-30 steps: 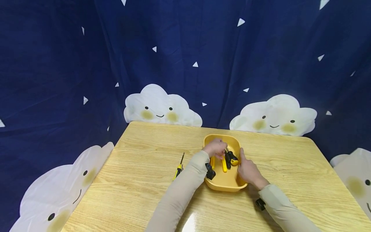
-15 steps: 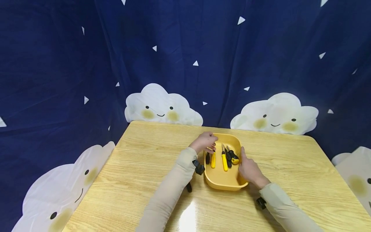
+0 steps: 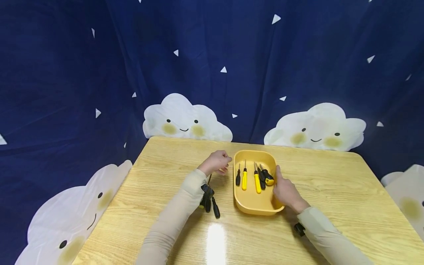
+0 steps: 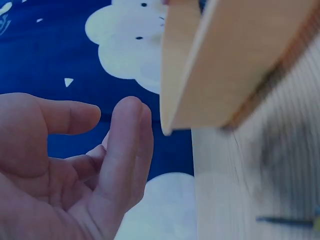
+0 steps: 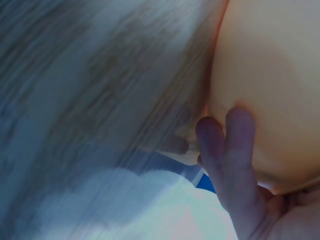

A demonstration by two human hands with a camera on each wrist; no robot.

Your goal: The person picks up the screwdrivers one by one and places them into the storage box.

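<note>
My left hand (image 3: 216,162) hovers over the table just left of the yellow plastic bin (image 3: 255,209), holding nothing. In the left wrist view its thumb and fingers (image 4: 131,145) are apart, with the bin wall (image 4: 235,75) beyond them. My right hand (image 3: 287,192) grips the bin's right side at the rim; in the right wrist view two fingers (image 5: 240,145) press on its outer wall. Inside the bin lie several screwdrivers: a small black one (image 3: 238,178), a slim yellow one (image 3: 244,179), another yellow one (image 3: 257,182), and a stubby black-and-yellow one (image 3: 268,179) beside a black handle (image 3: 262,180).
More screwdrivers lie on the wooden table (image 3: 159,162) below my left wrist, partly hidden by it; one black handle (image 3: 216,208) shows plainly. A navy curtain (image 3: 198,44) with white clouds hangs behind the table's far edge.
My left hand has come out of the bin and moved left over the table, uncovering the screwdrivers inside. My right hand keeps its grip on the bin's right side.
</note>
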